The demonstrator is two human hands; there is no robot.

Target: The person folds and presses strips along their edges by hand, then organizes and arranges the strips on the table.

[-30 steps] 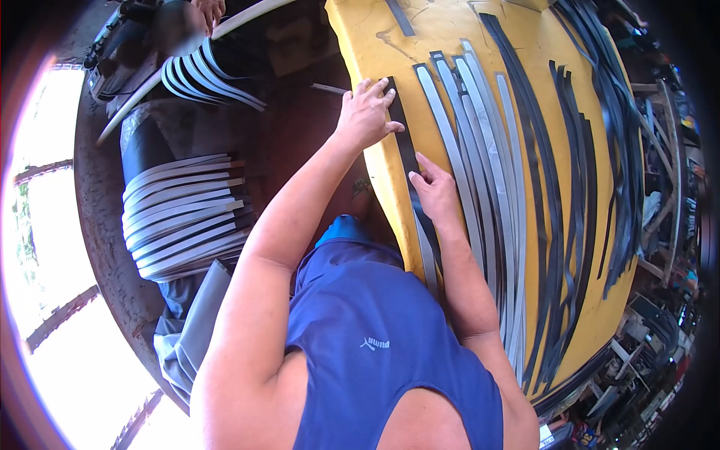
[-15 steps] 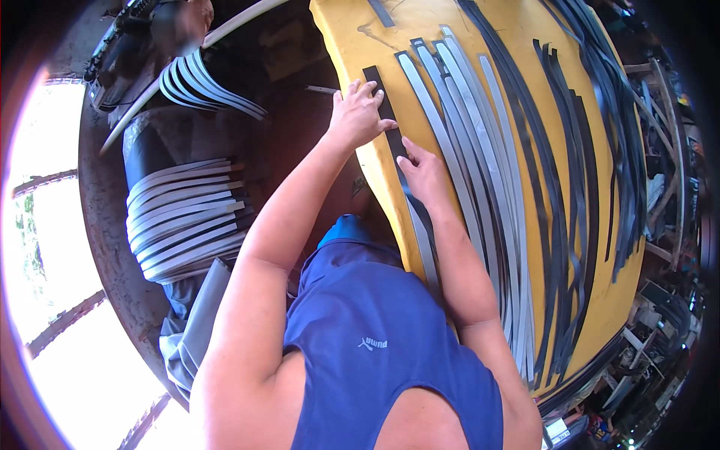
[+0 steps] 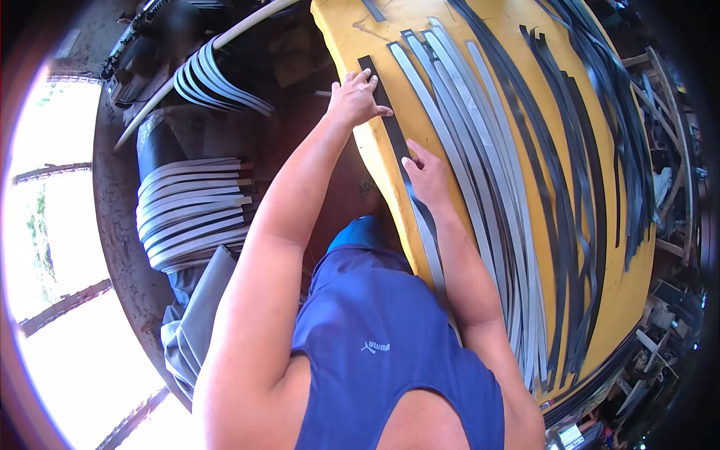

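A narrow black strip point(image 3: 394, 133) lies lengthwise near the left edge of the yellow-covered table point(image 3: 339, 31). My left hand point(image 3: 355, 97) rests with spread fingers over the strip's far end, fingertips and thumb touching it. Lower along the strip is my right hand point(image 3: 427, 176), its index finger stretched out and thumb apart, the thumb at the strip's edge. The strip runs on beneath my right hand, where a grey face point(image 3: 426, 232) shows beside my wrist. Just right of it lie several long grey strips point(image 3: 459, 124), side by side.
More black strips point(image 3: 559, 150) hang across the table's right side. On the left, a stack of grey-and-black strips point(image 3: 191, 210) lies bent over a dark support. A pale pole point(image 3: 244, 26) carries several draped strips point(image 3: 214, 79). Wooden frames point(image 3: 679, 150) stand at right.
My right hand's fingers have come away from the strip a little, with the index and thumb spread wider. My left hand stays on the far end. The view has shifted slightly.
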